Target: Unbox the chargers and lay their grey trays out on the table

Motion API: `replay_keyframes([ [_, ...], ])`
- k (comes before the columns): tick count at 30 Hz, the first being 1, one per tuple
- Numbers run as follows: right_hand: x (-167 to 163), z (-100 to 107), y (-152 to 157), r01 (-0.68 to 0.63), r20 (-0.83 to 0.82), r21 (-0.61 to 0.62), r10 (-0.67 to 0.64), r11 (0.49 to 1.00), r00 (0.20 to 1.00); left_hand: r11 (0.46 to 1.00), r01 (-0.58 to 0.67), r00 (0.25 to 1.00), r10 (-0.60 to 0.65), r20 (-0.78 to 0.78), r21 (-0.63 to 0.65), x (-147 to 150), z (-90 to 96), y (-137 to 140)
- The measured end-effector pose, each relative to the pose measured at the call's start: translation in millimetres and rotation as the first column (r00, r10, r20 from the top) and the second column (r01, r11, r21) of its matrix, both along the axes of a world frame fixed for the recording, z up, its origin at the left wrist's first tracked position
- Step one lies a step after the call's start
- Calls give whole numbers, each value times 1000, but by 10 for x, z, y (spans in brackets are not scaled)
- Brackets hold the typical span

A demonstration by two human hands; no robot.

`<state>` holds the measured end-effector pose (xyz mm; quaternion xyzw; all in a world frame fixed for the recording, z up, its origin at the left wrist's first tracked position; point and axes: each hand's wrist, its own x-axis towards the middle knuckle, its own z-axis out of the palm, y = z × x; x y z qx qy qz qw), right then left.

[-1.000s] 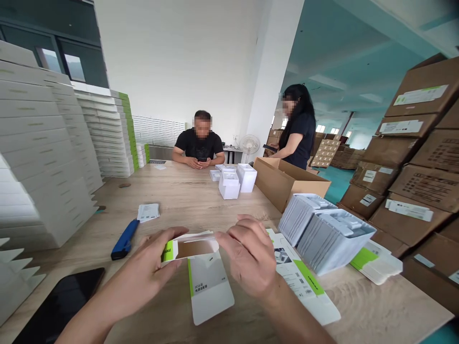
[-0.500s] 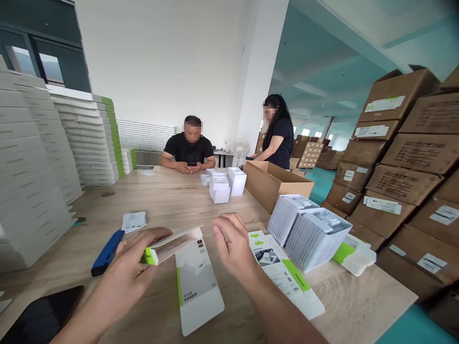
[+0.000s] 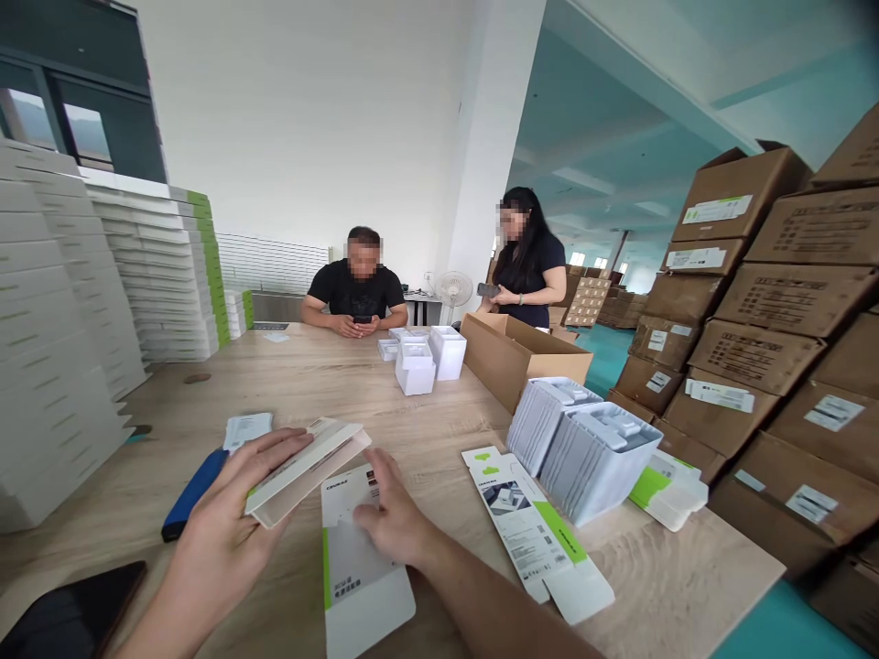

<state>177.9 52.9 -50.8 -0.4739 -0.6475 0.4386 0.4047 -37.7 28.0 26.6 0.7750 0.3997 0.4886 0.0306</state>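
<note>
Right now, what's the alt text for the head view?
Left hand holds a small carton above a wooden table; right hand is open over a flat carton. To the right are another flat carton, stacked trays and an open box; two people are across the table.

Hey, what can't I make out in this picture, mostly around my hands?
In the head view:
Held box: one end, covered by the left hand.
Printed box: part of its front, hidden by the right hand.
Black phone: cut off by the lower-left edges.
Brown carton: its floor, hidden by its walls.
Flattened package: fine print, too small.
</note>
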Motion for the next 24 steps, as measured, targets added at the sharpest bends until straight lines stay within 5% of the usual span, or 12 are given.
replay_keyframes([
  [8, -127, 19, -70, 14, -222, 22, -8, 1000, 975, 998, 58, 998, -58, 1, 3, 47, 57, -66],
  [16, -72, -66, 24, 168, -258, -83, -184, 982, 948, 999, 47, 998, -46, -40, 23, 40, 32, -55],
  [24, -172, -39, -53, 108, -306, -5, -104, 994, 946, 999, 16, 996, -11, -88, 51, 47, 48, -35],
])
